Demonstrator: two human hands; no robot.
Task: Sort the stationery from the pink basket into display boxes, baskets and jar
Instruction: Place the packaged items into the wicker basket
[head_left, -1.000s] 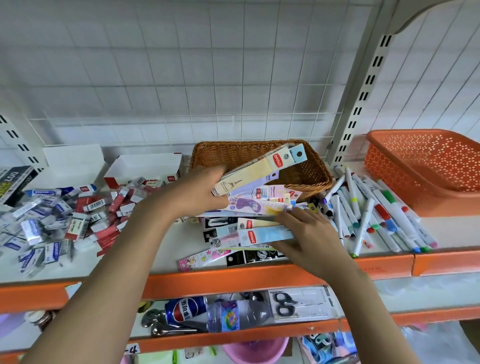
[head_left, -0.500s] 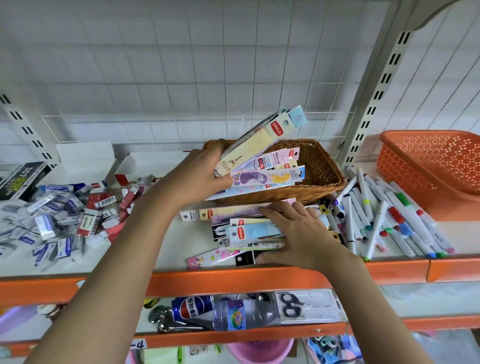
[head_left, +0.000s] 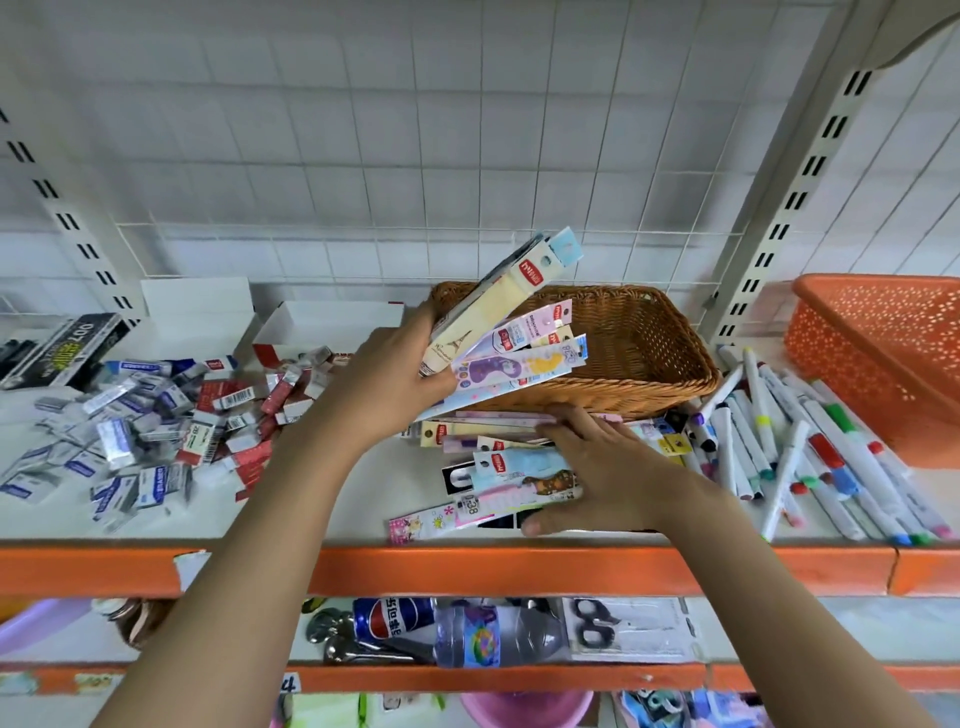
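Above the wicker basket (head_left: 649, 353), the left hand (head_left: 384, 379) grips fanned pastel rulers (head_left: 511, 332); right hand (head_left: 608, 467) lies flat.

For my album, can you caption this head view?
Left hand lifts a fan of rulers toward the wicker basket; right hand gathers more.

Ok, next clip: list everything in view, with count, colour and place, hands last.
wicker basket: one, brown, shelf centre back
orange basket: one, shelf right
markers: many, white, mixed caps, between the baskets
ruler packs: several, pastel, loose on the shelf
erasers: many, blue-white and red, shelf left
white boxes: two, behind the erasers
bottle: one, clear, lower shelf
left hand: grips a fan of packs
right hand: flat on the loose packs
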